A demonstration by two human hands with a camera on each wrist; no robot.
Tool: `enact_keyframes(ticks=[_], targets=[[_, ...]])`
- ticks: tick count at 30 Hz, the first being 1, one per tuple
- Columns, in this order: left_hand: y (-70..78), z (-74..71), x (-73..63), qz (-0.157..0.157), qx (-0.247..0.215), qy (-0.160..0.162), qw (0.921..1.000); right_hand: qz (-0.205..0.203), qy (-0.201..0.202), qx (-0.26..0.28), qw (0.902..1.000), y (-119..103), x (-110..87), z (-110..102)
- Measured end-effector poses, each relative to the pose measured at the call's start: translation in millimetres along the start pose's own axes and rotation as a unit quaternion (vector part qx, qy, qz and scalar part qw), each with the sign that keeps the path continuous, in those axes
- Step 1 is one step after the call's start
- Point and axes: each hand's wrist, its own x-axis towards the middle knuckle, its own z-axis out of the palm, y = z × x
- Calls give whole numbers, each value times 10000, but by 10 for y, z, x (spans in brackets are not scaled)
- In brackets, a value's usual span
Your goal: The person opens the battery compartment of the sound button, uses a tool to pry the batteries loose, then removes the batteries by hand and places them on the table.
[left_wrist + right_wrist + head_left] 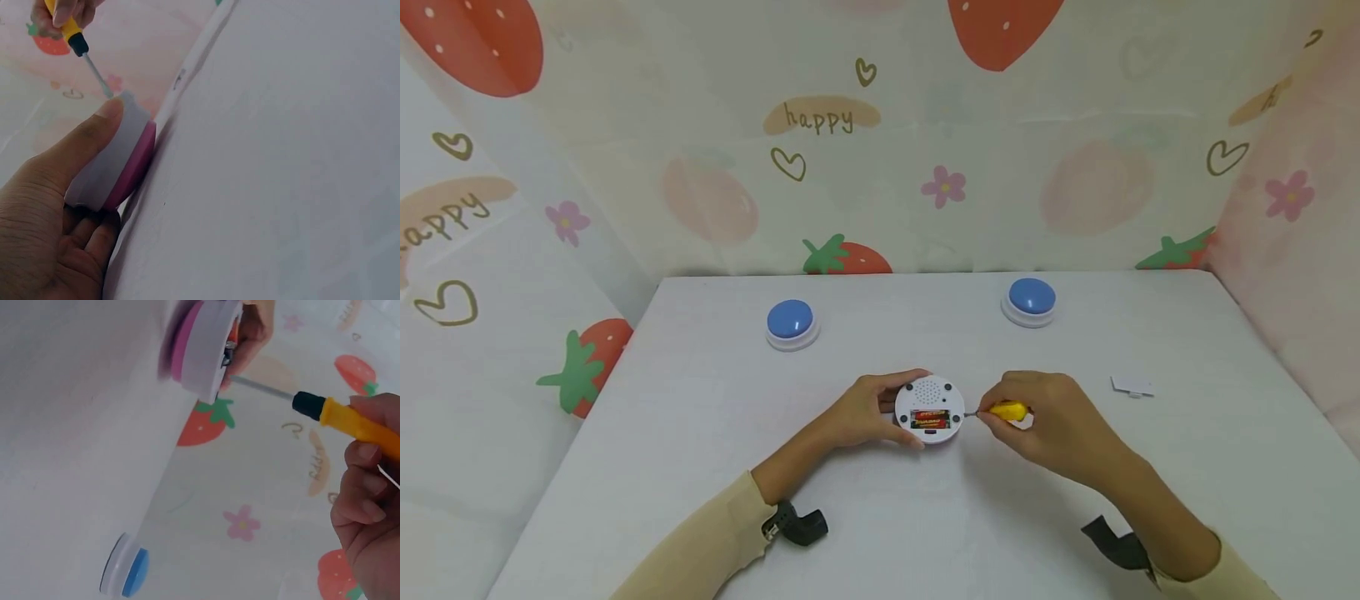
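Note:
A round white push button [930, 388] with a pink top [134, 169] lies upside down on the table in front of me. Its battery compartment is uncovered, and batteries [930, 419] with red and green wrappers show inside. My left hand [868, 412] grips the button's rim from the left, thumb on the near side. On the other side, my right hand [1052, 421] holds a screwdriver [350, 420] by its yellow handle. The metal shaft points at the button's underside, its tip close to the edge; whether it touches I cannot tell.
Two blue-topped push buttons, a left one [791, 321] and a right one [1031, 300], stand toward the table's back edge. A small white plastic cover [1132, 386] lies to the right of my right hand. Printed cloth [865, 192] hangs behind and beside the white table [700, 358].

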Motion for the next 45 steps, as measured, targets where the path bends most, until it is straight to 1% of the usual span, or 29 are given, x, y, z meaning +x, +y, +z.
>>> enact_keyframes(ticks=[3,7,12,15,17,19,21,23,25,28,31,36,38,41,45], targets=[[-15,-6,2,89,-64,3,9999,94,152,77,9998,-2,12,5],[-20,-16,0,147,-86,-1,9999,256,161,4,9995,35,24,7],[5,-29,-7,71,9,7,10000,603,-3,67,9982,109,41,-66],[5,-24,-7,41,35,27,10000,925,-244,279,9950,159,40,-143],[-6,-9,3,61,10,-7,10000,1200,-438,476,9907,197,21,-193],[-18,8,15,77,0,-40,10000,1517,-679,701,9836,239,-14,-220],[-30,24,26,91,-26,-74,9999,1836,-923,1010,9734,281,-57,-224],[-36,33,31,89,-13,-62,9999,2097,-1163,1386,9609,320,-107,-200],[-40,33,34,98,-35,-51,9999,2318,-1394,1847,9449,351,-158,-159],[-46,25,37,134,-38,-63,9999,2401,-1652,2396,9261,381,-229,-79],[-46,15,32,164,-22,-78,9998,2402,-1828,2685,9148,389,-287,15],[-42,1,18,141,17,-82,9999,2518,-1867,2820,9068,389,-351,162],[-42,-5,16,134,29,-79,9999,2579,-1837,2812,9059,386,-361,209],[-45,-10,14,130,12,-84,9999,2605,-1803,2691,9095,370,-365,270],[-48,-14,9,118,10,-85,9999,2540,-1791,2458,9182,342,-357,331]])
